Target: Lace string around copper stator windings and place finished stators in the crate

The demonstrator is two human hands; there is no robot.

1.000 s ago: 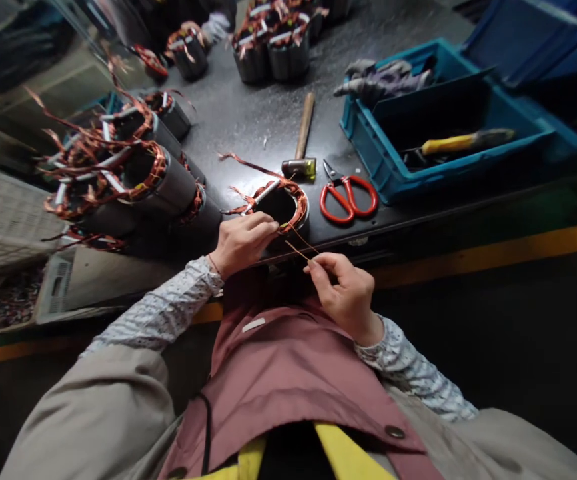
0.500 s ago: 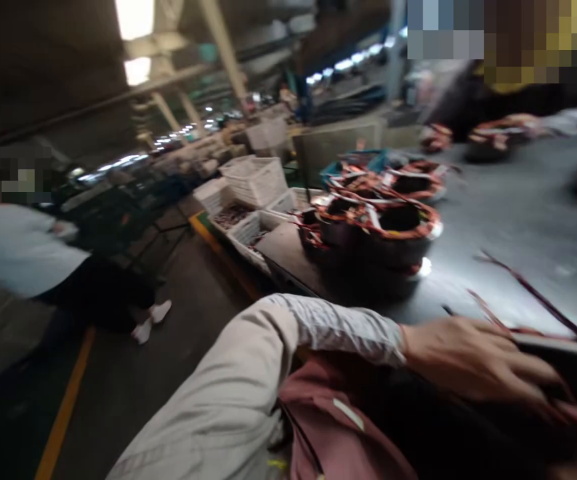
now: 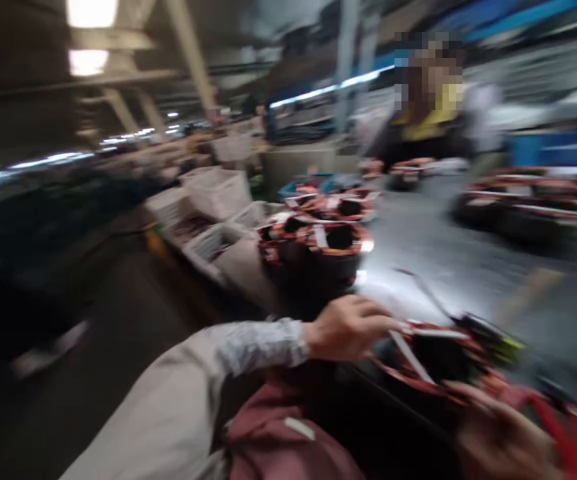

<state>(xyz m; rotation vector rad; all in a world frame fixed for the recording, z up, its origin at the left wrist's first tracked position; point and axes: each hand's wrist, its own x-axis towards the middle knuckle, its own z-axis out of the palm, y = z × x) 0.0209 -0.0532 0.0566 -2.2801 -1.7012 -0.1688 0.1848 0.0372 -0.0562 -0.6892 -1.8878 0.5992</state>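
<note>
A motor stator with copper windings, pale strips across it and a dark hollow middle sits at the near table edge. My left hand has its fingers pressed together on the stator's left rim. On the near right side, my right hand lies against the same stator, smeared by motion, so its grip cannot be made out. Beside it are red handles of a blurred tool. A dark item with a yellow-green end lies just behind the stator.
Stacked stators stand at the table's left edge, with more stators at the right. White crates are on the left beyond the table. Across it is a co-worker. A tan strip lies on the tabletop.
The view has swung right, bringing the nearest stator and more of the table into sight. My left hand now rests at the stator's left rim; more of my right hand shows.
</note>
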